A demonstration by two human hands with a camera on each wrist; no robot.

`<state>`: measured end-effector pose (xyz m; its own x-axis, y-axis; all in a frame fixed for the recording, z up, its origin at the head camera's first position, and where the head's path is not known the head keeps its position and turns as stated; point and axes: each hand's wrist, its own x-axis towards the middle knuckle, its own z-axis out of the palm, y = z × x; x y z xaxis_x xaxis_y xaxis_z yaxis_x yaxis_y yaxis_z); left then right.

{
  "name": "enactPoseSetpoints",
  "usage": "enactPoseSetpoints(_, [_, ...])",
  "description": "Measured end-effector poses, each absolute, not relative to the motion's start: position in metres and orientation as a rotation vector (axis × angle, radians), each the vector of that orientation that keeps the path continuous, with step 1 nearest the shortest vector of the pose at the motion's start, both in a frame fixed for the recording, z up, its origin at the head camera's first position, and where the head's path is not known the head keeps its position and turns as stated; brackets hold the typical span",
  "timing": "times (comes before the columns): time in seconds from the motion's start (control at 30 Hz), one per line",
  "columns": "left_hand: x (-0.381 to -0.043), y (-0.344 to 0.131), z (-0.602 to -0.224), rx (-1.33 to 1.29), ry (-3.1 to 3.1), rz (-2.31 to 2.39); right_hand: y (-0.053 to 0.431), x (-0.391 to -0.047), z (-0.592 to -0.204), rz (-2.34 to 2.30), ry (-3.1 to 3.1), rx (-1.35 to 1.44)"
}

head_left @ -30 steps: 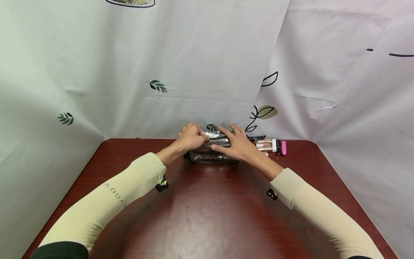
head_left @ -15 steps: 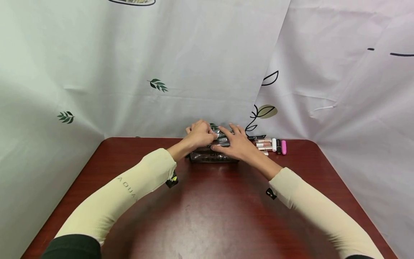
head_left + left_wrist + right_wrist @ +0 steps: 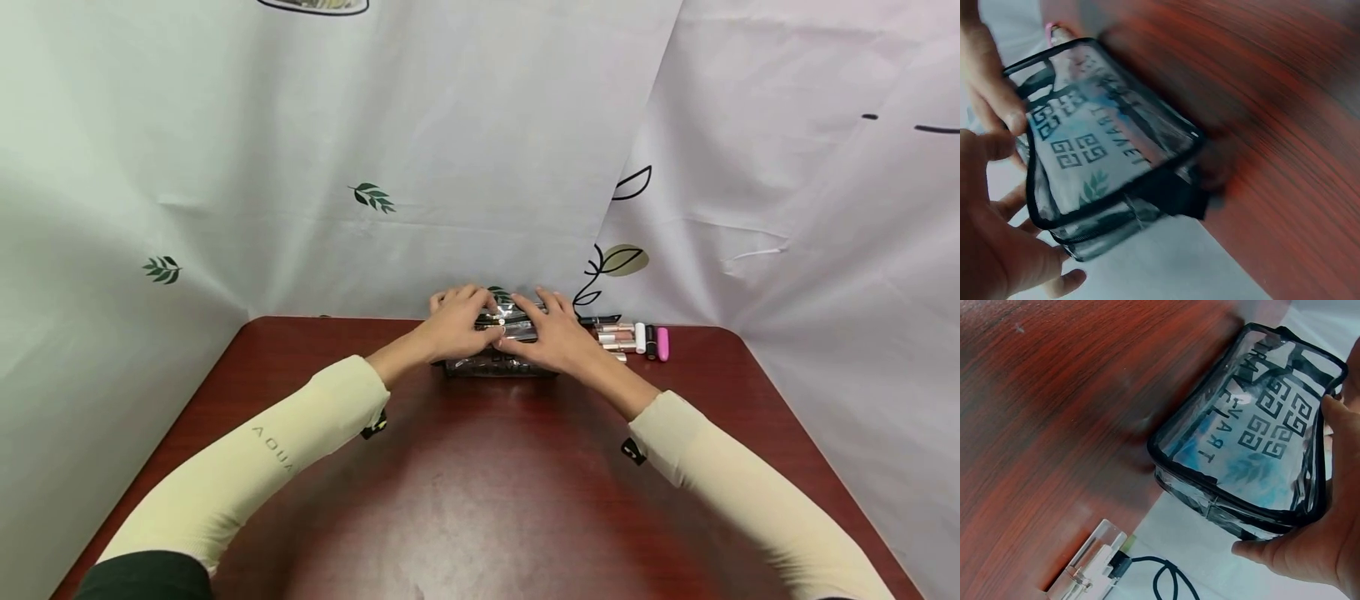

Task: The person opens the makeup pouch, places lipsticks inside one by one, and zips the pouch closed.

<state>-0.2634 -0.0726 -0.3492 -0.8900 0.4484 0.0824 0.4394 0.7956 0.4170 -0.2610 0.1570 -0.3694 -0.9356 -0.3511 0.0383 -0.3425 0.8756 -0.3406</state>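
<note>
- Your right grip (image 3: 557, 338) held the clear pouch (image 3: 1241, 431); your left grip (image 3: 454, 323) was loosely spread over it.
- It stood near the bench's (image 3: 465, 500) far edge.
- It seemed light, soft, slick; black piping (image 3: 1200, 479) suited pinching.

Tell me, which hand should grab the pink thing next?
The right hand, probably: the pink thing lies to its right, while the left hand is farther off, toward the clear bag's left end. The right would have to leave the bag first.
</note>
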Motion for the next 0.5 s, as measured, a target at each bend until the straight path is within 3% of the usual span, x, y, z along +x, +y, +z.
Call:
enactPoseSetpoints(0.3, [-0.259, -0.104, -0.367, 0.885, 3.124, 0.331, 0.154, -0.260, -0.370, -0.529, 3.010, -0.554])
enactPoseSetpoints(0.5, [-0.261, -0.107, -0.372, 0.891, 2.997, 0.419, 0.156, -0.260, -0.368, -0.523, 3.011, -0.551])
